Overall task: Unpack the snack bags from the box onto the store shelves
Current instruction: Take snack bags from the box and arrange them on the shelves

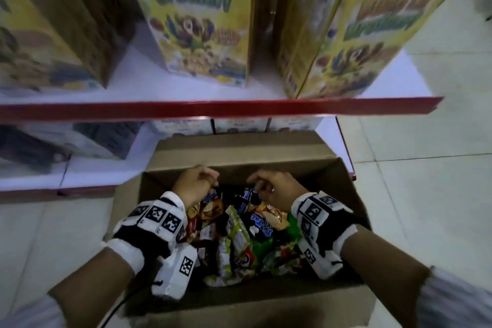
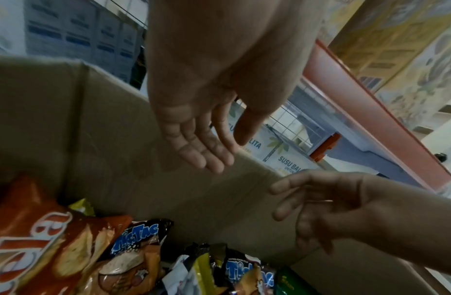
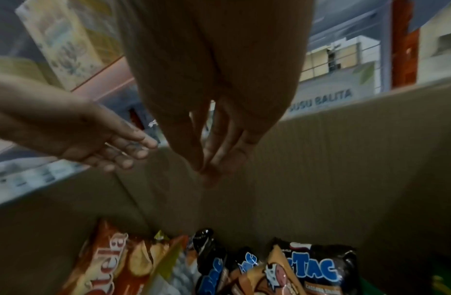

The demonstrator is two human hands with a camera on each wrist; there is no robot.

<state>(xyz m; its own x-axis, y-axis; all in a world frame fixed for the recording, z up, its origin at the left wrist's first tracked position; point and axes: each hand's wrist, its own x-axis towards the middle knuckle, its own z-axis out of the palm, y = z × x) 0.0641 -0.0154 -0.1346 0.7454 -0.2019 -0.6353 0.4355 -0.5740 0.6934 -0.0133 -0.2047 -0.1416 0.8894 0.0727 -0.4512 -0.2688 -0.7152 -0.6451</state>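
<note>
Both grips empty, fingers loosely extended: left hand and right hand hover over the box; snack bags lie at 6 o'clock, equally near.

In the head view the cereal boxes at 12 o'clock are blurred — their print cannot be read, and the top edge cuts them. The wrist bands hide part of the snack bags. The fingertips of both hands point down — hidden there.
</note>
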